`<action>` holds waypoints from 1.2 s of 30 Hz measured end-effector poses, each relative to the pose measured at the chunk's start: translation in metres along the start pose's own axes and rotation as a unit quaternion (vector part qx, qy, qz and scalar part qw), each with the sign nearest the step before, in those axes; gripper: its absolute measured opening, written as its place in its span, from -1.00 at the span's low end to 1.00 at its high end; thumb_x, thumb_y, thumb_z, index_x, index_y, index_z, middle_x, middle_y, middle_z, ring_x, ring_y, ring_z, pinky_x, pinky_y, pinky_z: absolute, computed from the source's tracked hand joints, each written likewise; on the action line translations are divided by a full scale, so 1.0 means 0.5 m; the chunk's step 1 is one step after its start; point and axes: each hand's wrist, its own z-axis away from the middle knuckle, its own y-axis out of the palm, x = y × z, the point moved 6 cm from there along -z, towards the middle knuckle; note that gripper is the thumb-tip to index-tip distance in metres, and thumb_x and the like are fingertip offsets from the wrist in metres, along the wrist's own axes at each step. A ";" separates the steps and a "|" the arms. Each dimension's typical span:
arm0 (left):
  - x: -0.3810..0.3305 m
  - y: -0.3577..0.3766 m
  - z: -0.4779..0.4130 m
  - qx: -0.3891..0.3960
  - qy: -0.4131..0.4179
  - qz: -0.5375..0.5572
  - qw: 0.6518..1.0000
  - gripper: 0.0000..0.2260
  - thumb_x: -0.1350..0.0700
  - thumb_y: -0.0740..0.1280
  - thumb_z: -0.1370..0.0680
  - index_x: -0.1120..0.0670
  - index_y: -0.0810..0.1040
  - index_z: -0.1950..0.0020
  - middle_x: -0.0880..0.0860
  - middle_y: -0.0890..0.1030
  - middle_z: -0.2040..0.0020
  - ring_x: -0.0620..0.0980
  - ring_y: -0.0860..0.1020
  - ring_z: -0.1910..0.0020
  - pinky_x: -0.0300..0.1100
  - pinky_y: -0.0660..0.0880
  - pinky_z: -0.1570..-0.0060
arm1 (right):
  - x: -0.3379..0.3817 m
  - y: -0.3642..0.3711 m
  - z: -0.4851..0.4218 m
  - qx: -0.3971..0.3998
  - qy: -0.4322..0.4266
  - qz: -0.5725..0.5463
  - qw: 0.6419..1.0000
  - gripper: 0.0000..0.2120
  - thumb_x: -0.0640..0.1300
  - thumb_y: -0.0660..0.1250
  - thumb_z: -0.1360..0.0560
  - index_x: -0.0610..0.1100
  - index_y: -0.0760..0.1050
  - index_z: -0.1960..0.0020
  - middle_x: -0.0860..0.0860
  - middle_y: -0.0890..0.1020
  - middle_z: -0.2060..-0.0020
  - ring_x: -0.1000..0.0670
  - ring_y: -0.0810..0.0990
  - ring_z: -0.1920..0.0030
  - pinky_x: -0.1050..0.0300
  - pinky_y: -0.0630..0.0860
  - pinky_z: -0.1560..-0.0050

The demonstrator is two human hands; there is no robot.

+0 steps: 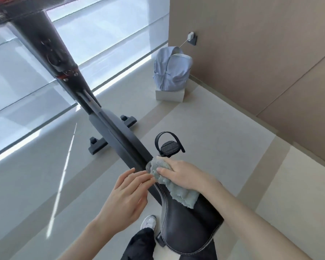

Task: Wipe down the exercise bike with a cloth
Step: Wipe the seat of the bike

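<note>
Right hand: the right hand (182,174) lies over a bunched cloth (182,196), thumb and fingers curled around it, and presses it onto the bike frame just ahead of the saddle nose.
Left hand: the left hand (128,196) holds nothing; its fingers are straight and close together, their tips on the frame right beside the cloth.
Cloth: pale blue-green and fuzzy, with a loose frayed end trailing from under the right hand across the front of the saddle (186,228).
Exercise bike: the exercise bike (120,136) is black, and its main beam runs diagonally from the top left corner down to the saddle at the bottom centre; a front foot bar rests on the floor.
Pedal: a black pedal (170,147) with a strap loop sits just beyond the right hand.
Floor: pale tiles in light and darker bands, with a white shoe (148,222) and a dark trouser leg below the saddle.
Background: a light blue backpack (172,70) stands on a white box (169,94) against a beige wall, near a bright window (17,72).
</note>
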 end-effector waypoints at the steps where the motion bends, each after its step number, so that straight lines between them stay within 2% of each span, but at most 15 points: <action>1: -0.017 0.007 0.006 -0.001 -0.012 0.001 1.000 -0.72 0.18 0.20 -0.54 0.11 0.58 -0.21 -0.02 0.57 -0.21 -0.04 0.47 -0.26 0.03 0.28 -0.35 | -0.009 -0.002 0.024 0.005 -0.020 0.059 0.998 -0.46 0.28 0.02 -0.54 0.19 0.10 -0.48 -0.02 0.49 -0.31 -0.09 0.46 -0.28 0.04 0.37 -0.18; 3: -0.057 0.023 0.018 -0.002 -0.032 -0.004 0.999 -0.72 0.18 0.21 -0.54 0.11 0.59 -0.19 -0.02 0.57 -0.21 -0.05 0.48 -0.26 0.04 0.29 -0.35 | -0.026 -0.010 0.070 0.002 -0.065 0.147 0.987 -0.42 0.29 -0.02 -0.55 0.16 0.00 -0.52 0.06 0.41 -0.39 -0.05 0.40 -0.34 -0.01 0.26 -0.31; 5: -0.100 0.040 0.030 -0.007 -0.059 -0.012 0.998 -0.73 0.17 0.22 -0.53 0.11 0.60 -0.18 -0.02 0.58 -0.22 -0.05 0.49 -0.25 0.05 0.29 -0.34 | -0.051 -0.014 0.112 0.005 -0.109 0.212 0.971 -0.37 0.32 -0.06 -0.54 0.11 -0.06 -0.53 0.10 0.25 -0.47 0.02 0.18 -0.47 -0.05 -0.04 -0.46; 7: -0.145 0.056 0.041 -0.028 -0.095 -0.016 0.995 -0.73 0.15 0.22 -0.53 0.12 0.61 -0.17 -0.02 0.58 -0.22 -0.06 0.49 -0.26 0.07 0.31 -0.32 | -0.078 -0.012 0.153 0.027 -0.135 0.261 0.955 -0.32 0.38 -0.13 -0.50 0.13 -0.16 -0.53 0.11 0.04 -0.52 0.08 -0.07 -0.52 -0.09 -0.33 -0.46; 9: -0.181 0.070 0.051 -0.051 -0.135 -0.014 0.989 -0.73 0.14 0.21 -0.54 0.13 0.61 -0.17 -0.02 0.59 -0.21 -0.07 0.50 -0.24 0.08 0.32 -0.31 | -0.095 -0.011 0.178 0.020 -0.147 0.275 0.950 -0.30 0.41 -0.20 -0.47 0.14 -0.22 -0.51 0.12 -0.05 -0.53 0.10 -0.16 -0.51 -0.07 -0.43 -0.42; 12: -0.222 0.097 0.065 -0.076 -0.182 -0.026 0.980 -0.73 0.14 0.22 -0.54 0.13 0.62 -0.16 -0.03 0.60 -0.18 -0.07 0.53 -0.21 0.07 0.30 -0.32 | -0.079 -0.002 0.174 -0.025 -0.143 0.288 0.946 -0.39 0.29 -0.19 -0.56 0.06 -0.12 -0.53 0.08 0.04 -0.53 0.08 -0.06 -0.52 -0.05 -0.35 -0.43; 17: -0.248 0.120 0.094 -0.116 -0.262 -0.054 0.957 -0.71 0.11 0.20 -0.55 0.12 0.61 -0.19 -0.02 0.59 -0.21 -0.09 0.53 -0.19 0.07 0.27 -0.34 | 0.035 0.017 0.074 -0.088 -0.171 0.209 0.959 -0.43 0.11 -0.04 -0.63 -0.20 0.06 -0.52 -0.12 0.25 -0.47 -0.06 0.21 -0.47 -0.01 0.11 -0.45; 19: -0.249 0.117 0.106 -0.131 -0.285 -0.061 0.947 -0.71 0.11 0.19 -0.56 0.12 0.61 -0.18 -0.02 0.60 -0.20 -0.10 0.54 -0.18 0.06 0.27 -0.35 | 0.085 0.018 0.016 -0.091 -0.190 0.210 0.955 -0.48 0.09 -0.01 -0.63 -0.22 0.21 -0.45 -0.17 0.37 -0.39 -0.12 0.32 -0.39 0.00 0.26 -0.36; 21: -0.252 0.115 0.115 -0.141 -0.302 -0.063 0.941 -0.71 0.11 0.21 -0.55 0.13 0.61 -0.19 -0.02 0.60 -0.20 -0.10 0.54 -0.17 0.06 0.27 -0.35 | 0.130 0.024 -0.036 -0.071 -0.207 0.266 0.939 -0.60 0.06 0.03 -0.61 -0.17 0.43 -0.25 -0.15 0.53 -0.19 -0.15 0.46 -0.22 0.00 0.38 -0.14; 23: -0.259 0.117 0.120 -0.148 -0.312 -0.064 0.936 -0.71 0.12 0.22 -0.54 0.14 0.60 -0.20 -0.02 0.59 -0.21 -0.11 0.54 -0.17 0.05 0.28 -0.34 | 0.165 0.038 -0.074 -0.013 -0.196 0.317 0.928 -0.68 0.02 0.07 -0.55 -0.13 0.51 -0.06 -0.11 0.60 -0.03 -0.16 0.53 -0.08 0.02 0.36 0.07; 26: -0.266 0.118 0.123 -0.155 -0.318 -0.058 0.933 -0.70 0.11 0.22 -0.54 0.15 0.60 -0.20 0.00 0.59 -0.21 -0.10 0.55 -0.17 0.05 0.29 -0.33 | 0.196 0.055 -0.102 0.065 -0.199 0.392 0.896 -0.72 0.02 0.11 -0.47 -0.08 0.53 0.01 -0.08 0.61 0.02 -0.15 0.54 0.01 0.05 0.36 0.11; 28: -0.266 0.115 0.122 -0.157 -0.316 -0.061 0.934 -0.71 0.11 0.22 -0.55 0.15 0.61 -0.18 0.01 0.60 -0.20 -0.10 0.55 -0.16 0.05 0.30 -0.32 | 0.194 0.051 -0.092 0.069 -0.222 0.402 0.886 -0.72 0.06 0.11 -0.47 -0.03 0.55 0.09 -0.03 0.63 0.09 -0.12 0.55 0.03 0.06 0.37 0.12; 31: -0.271 0.112 0.125 -0.173 -0.311 -0.061 0.932 -0.73 0.13 0.23 -0.54 0.15 0.62 -0.15 0.01 0.62 -0.14 -0.08 0.57 -0.11 0.04 0.32 -0.31 | 0.163 0.053 -0.033 0.029 -0.318 0.409 0.855 -0.68 0.09 0.11 -0.50 -0.02 0.58 0.15 0.05 0.65 0.10 -0.05 0.50 -0.14 0.01 0.30 -0.15; 33: -0.275 0.106 0.131 -0.195 -0.311 -0.059 0.928 -0.75 0.15 0.24 -0.53 0.15 0.63 -0.12 0.01 0.62 -0.10 -0.07 0.57 -0.06 0.03 0.34 -0.30 | 0.135 0.058 0.022 0.009 -0.379 0.371 0.847 -0.68 0.05 0.17 -0.53 -0.10 0.63 0.07 0.03 0.66 0.00 -0.04 0.37 -0.34 -0.02 0.08 -0.40; 36: -0.276 0.101 0.139 -0.213 -0.314 -0.055 0.923 -0.76 0.15 0.24 -0.54 0.15 0.63 -0.11 0.01 0.62 -0.06 -0.07 0.57 -0.01 0.01 0.34 -0.30 | 0.096 0.050 0.093 0.018 -0.415 0.309 0.855 -0.67 0.04 0.22 -0.55 -0.16 0.59 -0.12 0.01 0.61 -0.17 -0.03 0.26 -0.45 -0.02 -0.06 -0.48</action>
